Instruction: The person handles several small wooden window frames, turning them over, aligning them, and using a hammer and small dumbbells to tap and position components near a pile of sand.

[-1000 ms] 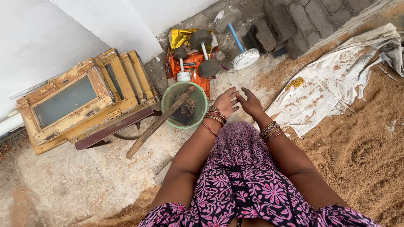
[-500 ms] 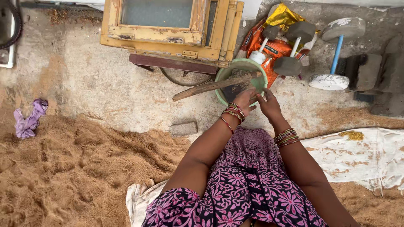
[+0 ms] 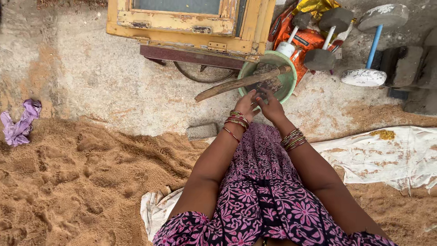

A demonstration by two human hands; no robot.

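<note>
While both bangled arms stretch forward, crumpled purple cloth [image 3: 19, 123] at the sand's left edge, long wooden stick [image 3: 241, 84] across the round green plastic basin [image 3: 287, 75], left hand [image 3: 246, 105] and right hand [image 3: 270, 106] loosely open, fingertips seemingly touching basin's near rim, white sheet [image 3: 391, 152] rightward.

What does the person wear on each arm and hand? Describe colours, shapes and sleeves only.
The left hand is bare, above a stack of red and gold bangles and one thin red bangle. The right hand is bare too, with a stack of gold-toned bangles on its wrist. Short purple sleeves with pink flowers cover the upper arms.
</note>
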